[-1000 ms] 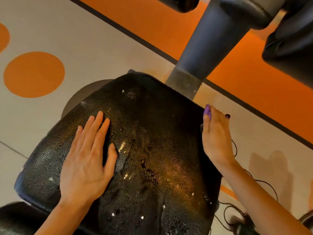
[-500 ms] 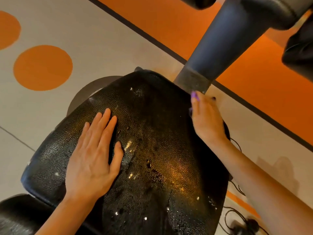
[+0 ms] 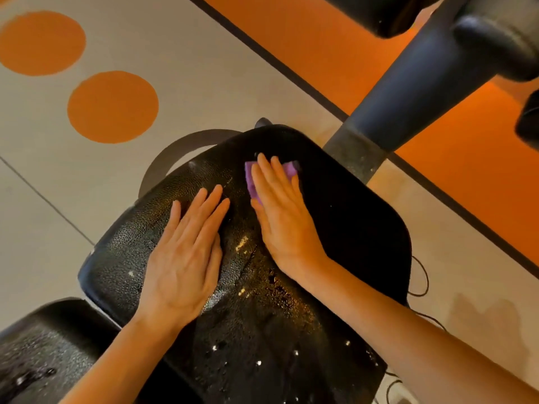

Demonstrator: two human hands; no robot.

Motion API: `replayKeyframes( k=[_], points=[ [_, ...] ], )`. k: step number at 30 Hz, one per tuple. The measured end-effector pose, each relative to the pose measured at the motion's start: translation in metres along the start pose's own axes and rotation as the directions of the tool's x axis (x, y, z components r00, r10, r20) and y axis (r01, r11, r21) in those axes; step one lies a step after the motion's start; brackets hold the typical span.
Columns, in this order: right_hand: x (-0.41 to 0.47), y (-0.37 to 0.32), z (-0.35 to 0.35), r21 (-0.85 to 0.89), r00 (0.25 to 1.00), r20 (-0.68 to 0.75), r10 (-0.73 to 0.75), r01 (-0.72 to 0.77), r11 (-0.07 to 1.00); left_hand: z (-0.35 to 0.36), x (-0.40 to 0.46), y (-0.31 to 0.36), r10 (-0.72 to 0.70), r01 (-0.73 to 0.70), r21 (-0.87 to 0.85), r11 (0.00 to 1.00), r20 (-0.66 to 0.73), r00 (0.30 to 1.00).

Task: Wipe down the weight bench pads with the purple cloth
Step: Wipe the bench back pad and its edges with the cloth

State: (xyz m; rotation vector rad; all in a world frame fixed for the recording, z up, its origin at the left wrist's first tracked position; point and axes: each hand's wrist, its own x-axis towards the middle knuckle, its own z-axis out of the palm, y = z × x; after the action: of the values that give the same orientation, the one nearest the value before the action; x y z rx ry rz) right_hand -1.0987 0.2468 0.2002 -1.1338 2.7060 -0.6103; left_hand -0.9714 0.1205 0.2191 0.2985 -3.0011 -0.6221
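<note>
A black textured bench pad (image 3: 350,228) fills the middle of the view, wet with droplets on its left and near parts. My right hand (image 3: 280,217) lies flat on the pad's far middle, pressing the purple cloth (image 3: 250,182) under its fingers; only the cloth's edges show beside the fingers. My left hand (image 3: 186,258) rests flat with its fingers spread on the pad's left half, holding nothing. A second black pad (image 3: 43,354) shows at the bottom left, also wet.
A thick dark frame post (image 3: 408,91) rises at the far right behind the pad, with more black padding (image 3: 388,13) above it. The floor is grey with orange circles (image 3: 112,106) and an orange area (image 3: 320,48). Black cables (image 3: 420,275) lie on the floor at right.
My right hand has moved with the cloth from the pad's right edge onto its top, toward the middle, and now lies flat. The left hand stays in place.
</note>
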Motion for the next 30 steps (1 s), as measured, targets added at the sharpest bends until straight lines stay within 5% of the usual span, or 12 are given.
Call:
replayKeyframes(
  k=[3, 8, 12, 14, 19, 22, 25, 26, 28, 30],
  points=[
    [0.015, 0.017, -0.006, -0.069, 0.998, 0.065, -0.024, 0.028, 0.997, -0.009, -0.019, -0.006, -0.117, 0.116, -0.014, 0.993, -0.032, 0.993],
    [0.088, 0.007, 0.003, -0.069, 0.941, -0.065, 0.333, -0.337, 0.939, -0.010, -0.046, -0.019, -0.295, 0.295, -0.024, 0.955, -0.108, 0.949],
    [-0.008, -0.032, 0.007, 0.030, 0.995, 0.065, -0.069, 0.067, 0.997, -0.009, -0.045, -0.020, -0.312, 0.312, -0.020, 0.950, -0.108, 0.944],
    [0.007, -0.010, -0.001, -0.021, 0.984, 0.096, -0.149, 0.152, 0.988, -0.009, -0.045, -0.020, -0.312, 0.313, -0.011, 0.950, -0.098, 0.945],
    [0.093, -0.008, 0.005, -0.072, 0.925, -0.079, 0.371, -0.377, 0.924, -0.006, -0.044, -0.021, -0.314, 0.315, -0.010, 0.949, -0.112, 0.943],
    [0.036, -0.055, 0.021, -0.022, 0.998, 0.003, 0.062, -0.062, 0.998, -0.006, -0.043, -0.021, -0.311, 0.311, -0.021, 0.950, -0.122, 0.943],
    [0.028, -0.030, 0.006, -0.023, 0.957, 0.129, -0.262, 0.267, 0.964, -0.007, -0.044, -0.021, -0.309, 0.308, -0.023, 0.951, -0.120, 0.944],
    [0.045, -0.014, 0.001, -0.058, 0.967, 0.111, -0.229, 0.237, 0.970, -0.007, -0.044, -0.021, -0.306, 0.305, -0.027, 0.952, -0.122, 0.944],
    [0.084, 0.011, -0.006, -0.069, 0.998, -0.020, 0.058, -0.059, 0.996, -0.007, -0.043, -0.022, -0.307, 0.305, -0.035, 0.952, -0.127, 0.943],
    [0.094, -0.004, -0.002, -0.070, 0.945, -0.080, 0.318, -0.323, 0.944, -0.005, -0.043, -0.023, -0.304, 0.301, -0.042, 0.953, -0.133, 0.943]
  ],
)
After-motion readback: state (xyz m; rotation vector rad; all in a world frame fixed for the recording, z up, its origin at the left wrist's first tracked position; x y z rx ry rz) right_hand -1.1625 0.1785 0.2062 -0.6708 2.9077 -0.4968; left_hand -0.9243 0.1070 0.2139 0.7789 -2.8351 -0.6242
